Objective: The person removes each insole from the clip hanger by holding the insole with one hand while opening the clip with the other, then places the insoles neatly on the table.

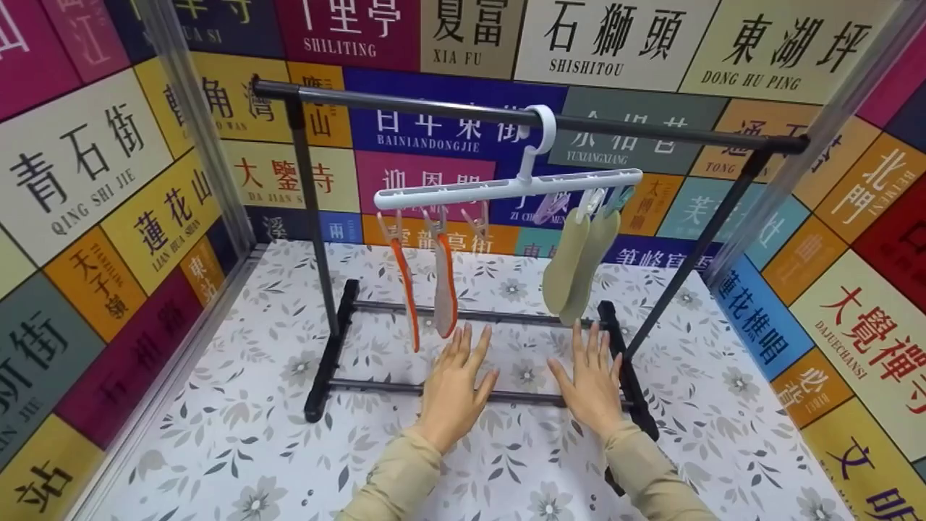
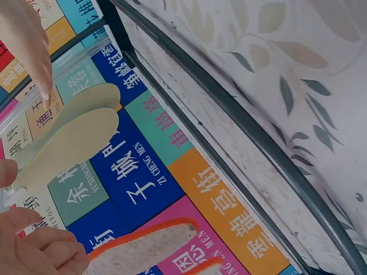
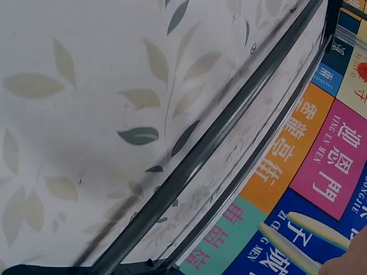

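A white clip hanger (image 1: pixel 463 192) hangs by its hook from a dark rack bar. Two grey insoles with orange edges (image 1: pixel 445 289) dangle from clips on its left half. On the right half hang two pale yellow-green insoles (image 1: pixel 566 268), side by side; the left wrist view shows them too (image 2: pixel 74 143). My left hand (image 1: pixel 456 391) is held palm down with fingers spread, its fingertips close below the nearer orange-edged insole. Just under the yellow-green pair, my right hand (image 1: pixel 591 383) has its fingers straight and apart. Neither hand holds anything.
The dark metal rack (image 1: pixel 311 217) stands on a table covered in floral cloth (image 1: pixel 253 449), with low crossbars (image 1: pixel 376 386) near my hands. A pink clip (image 1: pixel 476 219) and a purple clip (image 1: pixel 553 208) hang without insoles. Sign-patterned walls (image 1: pixel 94 166) enclose the table.
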